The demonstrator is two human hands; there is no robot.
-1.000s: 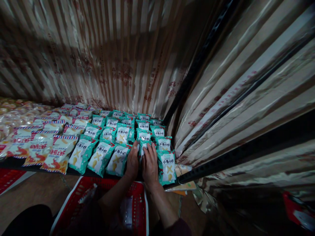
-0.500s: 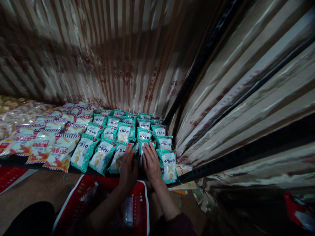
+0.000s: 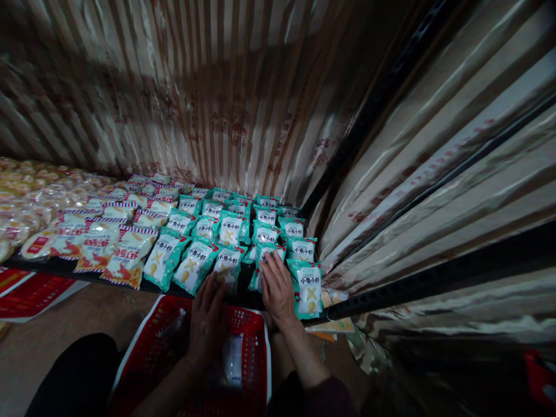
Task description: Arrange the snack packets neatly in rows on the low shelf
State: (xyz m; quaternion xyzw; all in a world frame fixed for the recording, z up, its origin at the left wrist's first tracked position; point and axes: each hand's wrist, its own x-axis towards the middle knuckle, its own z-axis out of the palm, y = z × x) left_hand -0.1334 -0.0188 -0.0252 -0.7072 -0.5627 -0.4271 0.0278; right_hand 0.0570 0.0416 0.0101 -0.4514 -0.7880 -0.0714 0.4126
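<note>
Teal-and-white snack bags [image 3: 230, 227] stand in rows on a dark shelf. My right hand [image 3: 278, 291] lies with outstretched fingers on the front of one snack bag [image 3: 266, 250] in the front row, beside the rightmost front bag [image 3: 310, 288]. My left hand [image 3: 209, 318] is lower, over the near edge of the shelf and the back of the red basket. Its fingers are loosely stretched, close to the bottom of another teal snack bag [image 3: 227, 263]; whether they touch it I cannot tell. Nothing shows in that hand.
Below the shelf stands a red basket [image 3: 268, 353] with a white rim, holding clear-wrapped items. Striped snack bags [image 3: 125, 253] and clear-packed goods [image 3: 47, 200] fill the shelf's left. Draped striped sheeting [image 3: 243, 98] hangs behind; a dark metal post [image 3: 343, 156] rises at right.
My left hand has drawn back and down from the front bags toward the basket. My right hand stays on its bag, which now shows more of its front. The view has shifted slightly left.
</note>
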